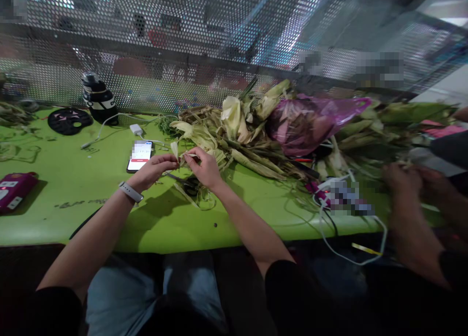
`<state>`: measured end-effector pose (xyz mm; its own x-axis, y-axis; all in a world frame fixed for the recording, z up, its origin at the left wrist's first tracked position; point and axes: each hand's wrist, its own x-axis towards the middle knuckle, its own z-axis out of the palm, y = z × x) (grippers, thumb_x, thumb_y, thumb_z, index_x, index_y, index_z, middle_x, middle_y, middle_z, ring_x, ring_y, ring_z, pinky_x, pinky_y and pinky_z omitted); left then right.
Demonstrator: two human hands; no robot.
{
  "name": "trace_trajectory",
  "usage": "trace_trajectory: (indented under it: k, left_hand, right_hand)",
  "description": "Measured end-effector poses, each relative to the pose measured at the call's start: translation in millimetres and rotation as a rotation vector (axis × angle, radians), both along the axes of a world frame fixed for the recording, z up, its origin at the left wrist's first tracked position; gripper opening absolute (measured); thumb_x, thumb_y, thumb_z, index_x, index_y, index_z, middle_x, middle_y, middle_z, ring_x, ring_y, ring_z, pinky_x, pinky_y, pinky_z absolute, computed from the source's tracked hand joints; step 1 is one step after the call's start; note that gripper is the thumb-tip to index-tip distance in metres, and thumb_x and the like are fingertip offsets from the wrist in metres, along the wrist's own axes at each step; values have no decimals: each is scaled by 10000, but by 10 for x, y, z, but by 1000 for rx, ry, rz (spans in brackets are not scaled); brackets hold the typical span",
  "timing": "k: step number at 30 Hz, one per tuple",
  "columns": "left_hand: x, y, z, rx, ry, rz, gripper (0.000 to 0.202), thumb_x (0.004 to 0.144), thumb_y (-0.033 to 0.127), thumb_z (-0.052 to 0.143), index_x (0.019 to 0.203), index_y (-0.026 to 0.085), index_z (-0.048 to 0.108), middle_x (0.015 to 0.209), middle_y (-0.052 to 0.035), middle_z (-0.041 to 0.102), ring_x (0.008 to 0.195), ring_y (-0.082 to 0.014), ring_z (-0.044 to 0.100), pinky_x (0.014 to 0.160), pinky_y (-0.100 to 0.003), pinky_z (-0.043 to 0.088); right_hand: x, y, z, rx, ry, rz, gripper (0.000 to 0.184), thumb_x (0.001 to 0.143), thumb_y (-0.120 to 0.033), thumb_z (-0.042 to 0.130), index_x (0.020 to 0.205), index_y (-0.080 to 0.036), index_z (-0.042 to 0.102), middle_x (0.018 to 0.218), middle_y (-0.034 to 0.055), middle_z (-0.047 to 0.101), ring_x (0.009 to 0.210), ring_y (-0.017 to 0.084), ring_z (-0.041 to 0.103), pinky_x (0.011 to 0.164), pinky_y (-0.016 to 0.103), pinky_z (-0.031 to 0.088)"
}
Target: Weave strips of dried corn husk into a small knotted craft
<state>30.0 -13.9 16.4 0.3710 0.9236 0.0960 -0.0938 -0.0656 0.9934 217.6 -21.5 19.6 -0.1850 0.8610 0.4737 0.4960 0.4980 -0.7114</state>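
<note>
In the head view my left hand [158, 170], with a pale watch band on its wrist, pinches a strip of pale corn husk [174, 151]. My right hand [205, 168] is closed on the same strip from the other side, fingertips close to the left ones. Under the hands lies what looks like a pair of black-handled scissors [190, 185], partly covered by thin husk strips [204, 202]. Just beyond them spreads a large heap of dried corn husks [252, 165]. A phone [139, 156] with a lit screen lies near my left hand.
A pink plastic bag [303, 126] rests on the heap. Cables [320, 224] run at the right, near a co-worker's hands [402, 180]. A dark bottle [98, 99], black palette-shaped object [69, 121], white adapter [136, 129] and magenta device [16, 192] lie left. Perforated metal [146, 58] stands behind.
</note>
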Motion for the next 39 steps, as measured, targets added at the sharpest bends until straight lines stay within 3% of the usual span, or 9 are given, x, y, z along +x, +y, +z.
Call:
trace_trajectory:
  k: [3, 7, 12, 15, 18, 23, 28, 32, 39]
  left_hand:
    - [27, -27, 22, -19, -22, 38, 193, 693, 338, 743, 770, 161, 731, 817, -76, 700, 789, -179, 622, 819, -329, 487]
    - [20, -30, 6, 31, 105, 32, 220, 672, 349, 782, 781, 166, 727, 794, -61, 703, 744, -160, 616, 773, -315, 482]
    - [-64, 75, -86, 33, 60, 69, 239, 662, 354, 794, 790, 164, 724, 796, -53, 700, 729, -139, 624, 771, -307, 498]
    - [-108, 131, -125, -30, 39, 92, 261, 648, 355, 804, 786, 152, 715, 773, -47, 687, 676, -122, 621, 753, -310, 527]
    - [-115, 150, -141, -92, 43, 115, 281, 631, 351, 816, 767, 144, 683, 759, -46, 678, 651, -127, 635, 735, -333, 555]
    - [-67, 109, -108, -143, 105, 192, 347, 586, 318, 846, 779, 138, 622, 680, -20, 662, 630, -136, 643, 737, -374, 571]
    - [-17, 4, -21, 15, 262, 45, 349, 647, 358, 795, 864, 129, 647, 753, -41, 684, 714, -161, 652, 780, -397, 558]
    - [10, -58, 22, 238, 355, -28, 295, 729, 321, 723, 954, 146, 645, 859, -53, 675, 808, -168, 642, 795, -376, 542]
    - [29, -64, 18, 298, 270, -35, 325, 760, 273, 694, 1037, 144, 582, 895, -50, 639, 868, -157, 620, 819, -353, 536]
  right_hand:
    - [-25, -7, -35, -10, -7, -11, 299, 893, -479, 489, 895, -204, 607, 878, 46, 670, 767, 173, 603, 750, 289, 444]
    - [-27, 21, -66, -74, 34, -1, 322, 872, -509, 510, 918, -207, 611, 782, 22, 638, 681, 149, 563, 681, 274, 423]
    - [135, 127, 17, -396, 100, 116, 445, 802, -593, 568, 992, -192, 603, 643, -26, 542, 533, 104, 431, 537, 248, 334]
    - [278, 176, 83, -462, 1, 227, 446, 722, -577, 667, 902, -171, 627, 625, -33, 520, 534, 96, 416, 547, 251, 323]
    - [359, 167, 124, -360, -143, 263, 381, 752, -546, 652, 761, -165, 641, 661, -11, 552, 570, 107, 451, 578, 268, 344]
    - [315, 92, 129, 102, -282, 177, 280, 823, -454, 630, 783, -181, 675, 841, 45, 615, 748, 158, 552, 690, 297, 426]
    - [198, 95, 77, 391, -203, 220, 225, 857, -407, 612, 819, -191, 665, 1011, 80, 653, 980, 194, 594, 882, 345, 451]
    - [136, 128, 8, 375, -188, 201, 247, 914, -418, 521, 892, -197, 627, 1005, 76, 678, 986, 192, 606, 949, 368, 422]
    - [78, 73, -27, 112, -173, -11, 346, 945, -500, 402, 931, -191, 559, 792, 34, 636, 691, 146, 578, 681, 258, 416]
